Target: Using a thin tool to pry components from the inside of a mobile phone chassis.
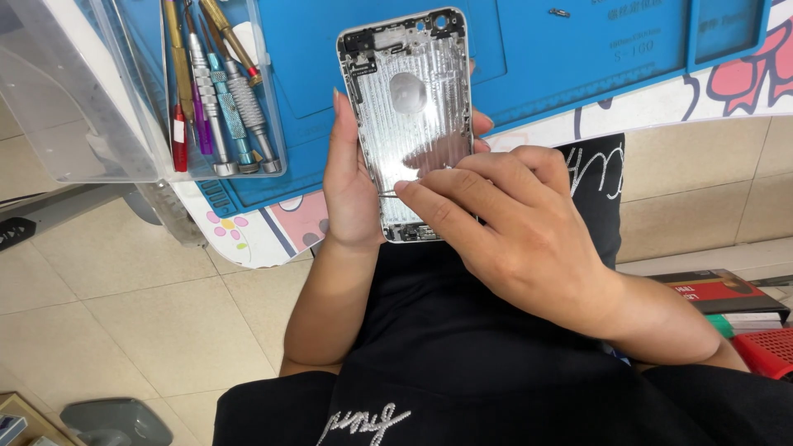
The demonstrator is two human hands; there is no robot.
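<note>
A person seated at a tabletop (644,103) held a stripped phone shell (409,124) upright over the lap, its bare metal inside turned toward the camera. The left hand (349,186) was wrapped around the shell's left edge, fingertips showing past the far side, apparently to steady it and keep the open face clear for work. The right hand (512,235) was closed in a pinch on a thin metal tool (392,193), its tip laid against the shell's lower half just beside the left palm; whether the tip gripped any part could not be told.

Above the left hand, a blue mat (537,58) covered the tabletop, with one small dark part (559,12) lying loose on it well beyond the right hand. Up and to the left of the left hand, a clear tray (223,87) held screwdrivers with red, purple, teal and gold handles, beside the raised lid of a clear plastic box (74,91). To the right of the right wrist sat a stack of books (723,293) and a red basket (768,351) on the floor. Nothing lay between either hand and the shell; the person's black clothing (462,355) filled the space below.
</note>
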